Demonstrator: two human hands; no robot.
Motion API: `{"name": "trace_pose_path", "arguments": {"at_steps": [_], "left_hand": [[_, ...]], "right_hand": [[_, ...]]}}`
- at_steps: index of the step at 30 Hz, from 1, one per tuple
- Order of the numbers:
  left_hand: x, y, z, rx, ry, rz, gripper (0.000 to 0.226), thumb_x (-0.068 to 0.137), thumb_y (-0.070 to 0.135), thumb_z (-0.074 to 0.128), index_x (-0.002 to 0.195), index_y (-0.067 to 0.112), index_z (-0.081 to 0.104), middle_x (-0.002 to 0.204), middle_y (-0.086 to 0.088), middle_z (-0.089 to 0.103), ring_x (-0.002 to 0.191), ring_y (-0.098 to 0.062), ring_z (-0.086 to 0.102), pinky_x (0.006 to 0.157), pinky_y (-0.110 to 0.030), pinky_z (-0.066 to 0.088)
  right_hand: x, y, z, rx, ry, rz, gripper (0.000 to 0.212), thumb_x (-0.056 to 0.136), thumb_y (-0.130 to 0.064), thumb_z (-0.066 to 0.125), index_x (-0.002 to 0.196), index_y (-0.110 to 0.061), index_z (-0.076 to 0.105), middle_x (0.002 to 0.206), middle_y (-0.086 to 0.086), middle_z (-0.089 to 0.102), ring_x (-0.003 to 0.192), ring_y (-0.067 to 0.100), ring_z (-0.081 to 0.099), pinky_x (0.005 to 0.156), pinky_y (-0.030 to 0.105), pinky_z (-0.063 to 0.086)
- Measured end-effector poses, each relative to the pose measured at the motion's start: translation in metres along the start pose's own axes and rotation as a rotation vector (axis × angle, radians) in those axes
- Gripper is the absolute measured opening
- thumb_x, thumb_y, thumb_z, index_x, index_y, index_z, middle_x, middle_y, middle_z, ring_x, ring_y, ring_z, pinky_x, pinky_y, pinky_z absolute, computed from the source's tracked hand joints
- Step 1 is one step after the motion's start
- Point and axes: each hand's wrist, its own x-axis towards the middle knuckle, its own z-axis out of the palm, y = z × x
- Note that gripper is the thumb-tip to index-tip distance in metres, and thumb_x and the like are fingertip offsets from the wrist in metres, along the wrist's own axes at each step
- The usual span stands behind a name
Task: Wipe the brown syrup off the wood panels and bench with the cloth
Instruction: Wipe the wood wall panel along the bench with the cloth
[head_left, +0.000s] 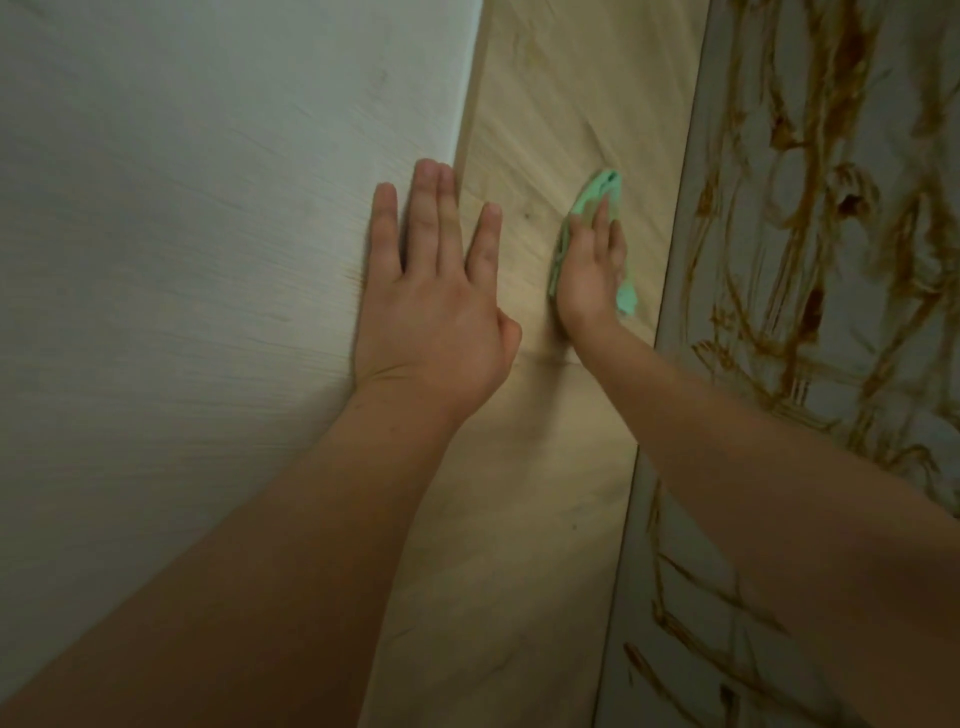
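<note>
Cloth (597, 196), green, pressed to the tan panel (519, 493) under the straight fingers of our right hand (589, 275); our left hand (431, 312) lies flat, holding nothing; syrup (813, 306) streaks the grey panel (883, 322).

The only camera sits on the person's head and looks forward and down, very near to the wood panels (545, 130), which fill the frame.

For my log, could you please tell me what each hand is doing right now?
Left hand: open, flat on the pale panel.
Right hand: open, pressing the green cloth onto the tan panel.
</note>
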Motion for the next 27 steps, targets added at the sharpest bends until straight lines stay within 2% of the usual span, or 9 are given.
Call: {"name": "trace_pose_path", "arguments": {"at_steps": [4, 7, 12, 15, 20, 24, 27], "left_hand": [[0.0, 0.002, -0.004, 0.005, -0.004, -0.005, 0.082, 0.096, 0.056, 0.017, 0.165, 0.016, 0.003, 0.168, -0.03, -0.006, 0.157, -0.042, -0.012, 0.125, -0.061, -0.006], [-0.001, 0.001, -0.003, 0.005, 0.016, -0.013, 0.081, 0.096, 0.055, 0.015, 0.165, 0.016, 0.005, 0.168, -0.031, -0.005, 0.157, -0.042, -0.01, 0.125, -0.061, -0.006], [-0.001, 0.0, 0.001, -0.023, 0.04, -0.003, 0.081, 0.096, 0.053, 0.025, 0.165, 0.014, 0.009, 0.167, -0.033, -0.002, 0.157, -0.043, -0.009, 0.125, -0.062, -0.003], [-0.001, 0.002, 0.004, 0.006, 0.04, 0.002, 0.081, 0.097, 0.053, 0.024, 0.165, 0.014, 0.006, 0.167, -0.032, -0.004, 0.157, -0.042, -0.01, 0.125, -0.062, -0.004], [0.0, 0.0, 0.004, 0.055, 0.042, 0.003, 0.081, 0.097, 0.057, 0.02, 0.165, 0.015, 0.007, 0.168, -0.03, 0.0, 0.158, -0.041, -0.007, 0.125, -0.062, 0.002], [0.0, 0.0, 0.006, 0.053, 0.043, 0.01, 0.081, 0.097, 0.056, 0.022, 0.165, 0.015, 0.01, 0.168, -0.031, 0.001, 0.158, -0.041, -0.005, 0.126, -0.062, 0.001], [0.0, 0.0, 0.005, 0.061, 0.043, 0.009, 0.082, 0.097, 0.058, 0.02, 0.165, 0.015, 0.006, 0.168, -0.031, -0.001, 0.157, -0.041, -0.007, 0.126, -0.061, 0.001]], "right_hand": [[-0.067, 0.003, 0.005, -0.043, -0.13, -0.481, 0.058, 0.108, -0.051, 0.025, 0.164, -0.04, 0.014, 0.173, -0.009, 0.002, 0.159, 0.011, -0.004, 0.129, 0.045, 0.002], [-0.064, 0.028, 0.002, -0.099, -0.161, -0.582, 0.058, 0.105, -0.05, 0.025, 0.162, -0.041, 0.014, 0.173, -0.006, 0.004, 0.159, 0.011, -0.003, 0.129, 0.042, 0.002], [-0.001, 0.073, -0.012, 0.006, -0.033, -0.233, 0.078, 0.095, -0.061, 0.027, 0.165, -0.027, 0.019, 0.173, -0.003, 0.011, 0.158, 0.012, 0.009, 0.128, 0.034, 0.005], [0.037, 0.106, -0.022, 0.041, -0.01, -0.048, 0.06, 0.11, -0.043, 0.032, 0.165, -0.023, 0.02, 0.173, -0.002, 0.011, 0.158, 0.015, 0.009, 0.123, 0.026, 0.001], [0.063, 0.164, -0.036, 0.028, 0.058, 0.222, 0.06, 0.109, -0.044, 0.03, 0.165, -0.025, 0.022, 0.173, 0.001, 0.017, 0.158, 0.022, 0.015, 0.128, 0.04, 0.005], [0.039, 0.194, -0.04, 0.06, 0.092, 0.385, 0.061, 0.108, -0.047, 0.03, 0.165, -0.028, 0.019, 0.172, -0.003, 0.017, 0.158, 0.018, 0.014, 0.126, 0.04, 0.0], [0.006, 0.206, -0.038, 0.11, 0.095, 0.457, 0.078, 0.093, -0.062, 0.027, 0.165, -0.031, 0.022, 0.171, -0.003, 0.021, 0.157, 0.021, 0.017, 0.126, 0.044, 0.001]]}}
